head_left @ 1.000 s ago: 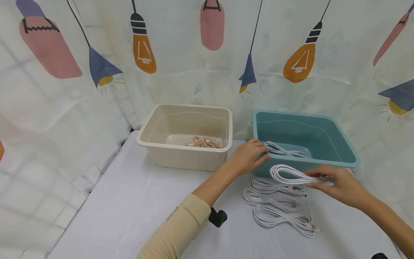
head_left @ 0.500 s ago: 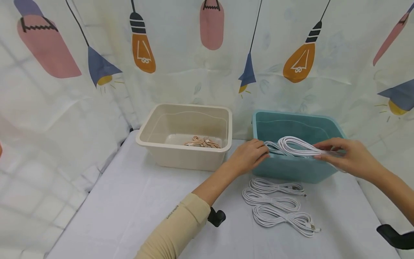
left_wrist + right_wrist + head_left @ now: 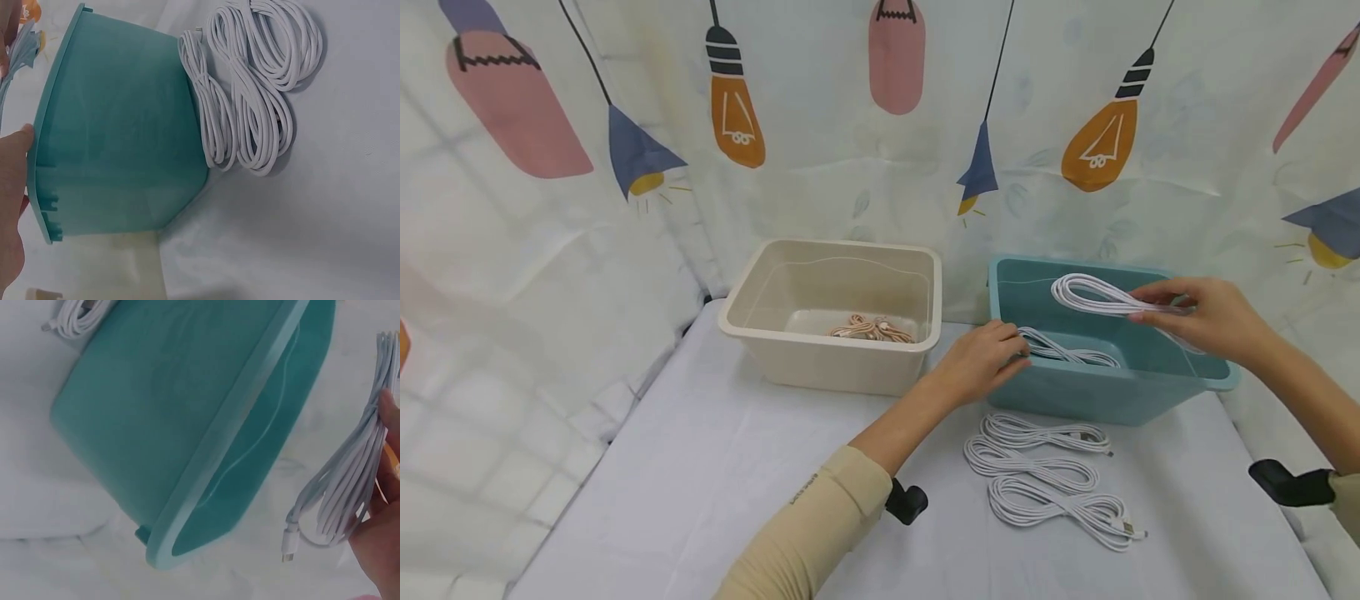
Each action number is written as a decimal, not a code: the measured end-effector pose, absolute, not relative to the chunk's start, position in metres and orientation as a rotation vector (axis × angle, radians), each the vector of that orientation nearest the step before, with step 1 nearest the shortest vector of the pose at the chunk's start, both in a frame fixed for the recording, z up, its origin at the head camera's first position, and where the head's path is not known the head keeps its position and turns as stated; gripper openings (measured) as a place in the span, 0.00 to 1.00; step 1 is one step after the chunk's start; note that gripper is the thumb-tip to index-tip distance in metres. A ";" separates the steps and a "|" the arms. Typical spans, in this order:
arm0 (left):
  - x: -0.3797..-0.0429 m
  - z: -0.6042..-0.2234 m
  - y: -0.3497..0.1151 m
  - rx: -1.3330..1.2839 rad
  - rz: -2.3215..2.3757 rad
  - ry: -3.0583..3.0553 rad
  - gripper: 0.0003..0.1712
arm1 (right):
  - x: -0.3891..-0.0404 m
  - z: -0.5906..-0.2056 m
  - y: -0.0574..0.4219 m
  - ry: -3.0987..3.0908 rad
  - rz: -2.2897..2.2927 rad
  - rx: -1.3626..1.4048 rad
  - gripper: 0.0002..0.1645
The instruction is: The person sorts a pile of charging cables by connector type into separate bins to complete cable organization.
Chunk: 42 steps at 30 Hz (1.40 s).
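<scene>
A bundled white USB cable (image 3: 1092, 296) is pinched by my right hand (image 3: 1213, 318) above the teal bin (image 3: 1112, 392), its loops pointing left. In the right wrist view a plug (image 3: 289, 542) hangs from the lower end of this bundle. My left hand (image 3: 976, 363) grips the bin's rim at the near left corner; in the left wrist view the thumb (image 3: 26, 130) lies on the rim and part of the fingers is hidden. Inside the bin lies white cable (image 3: 1067, 350), partly covered by the front wall. Three more white cable bundles (image 3: 1037, 463) lie on the table in front of it.
A beige bin (image 3: 831, 362) stands left of the teal one, with tan cables (image 3: 872, 328) on its floor. Behind both hangs a printed curtain (image 3: 820, 125). The table has a white cloth (image 3: 700, 475), and black camera mounts (image 3: 907, 502) sit at the wrists.
My right hand has lifted the white cable bundle from in front of the teal bin to above its opening. The left hand has stayed at the rim.
</scene>
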State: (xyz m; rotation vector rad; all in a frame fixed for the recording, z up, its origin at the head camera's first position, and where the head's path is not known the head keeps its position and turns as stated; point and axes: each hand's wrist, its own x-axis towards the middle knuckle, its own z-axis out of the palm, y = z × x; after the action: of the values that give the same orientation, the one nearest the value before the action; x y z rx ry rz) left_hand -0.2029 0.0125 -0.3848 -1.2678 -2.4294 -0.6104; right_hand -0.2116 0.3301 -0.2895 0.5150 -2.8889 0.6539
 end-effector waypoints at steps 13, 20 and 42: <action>-0.200 -0.383 0.015 -1.226 -0.625 -2.482 0.09 | -0.241 -0.283 0.330 -2.960 0.645 0.398 0.29; -0.199 -0.384 0.015 -1.213 -0.692 -2.465 0.08 | -0.254 -0.281 0.330 -3.008 0.640 0.318 0.33; -0.198 -0.380 0.019 -1.149 -0.621 -2.593 0.10 | -0.241 -0.298 0.330 -2.863 0.794 0.309 0.34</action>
State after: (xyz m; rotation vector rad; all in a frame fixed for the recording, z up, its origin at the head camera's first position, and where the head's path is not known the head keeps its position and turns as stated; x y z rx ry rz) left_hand -0.1983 0.0188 -0.3805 -1.1492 -2.5928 -0.6213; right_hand -0.2409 0.3297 -0.2982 0.3090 -2.8633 0.7939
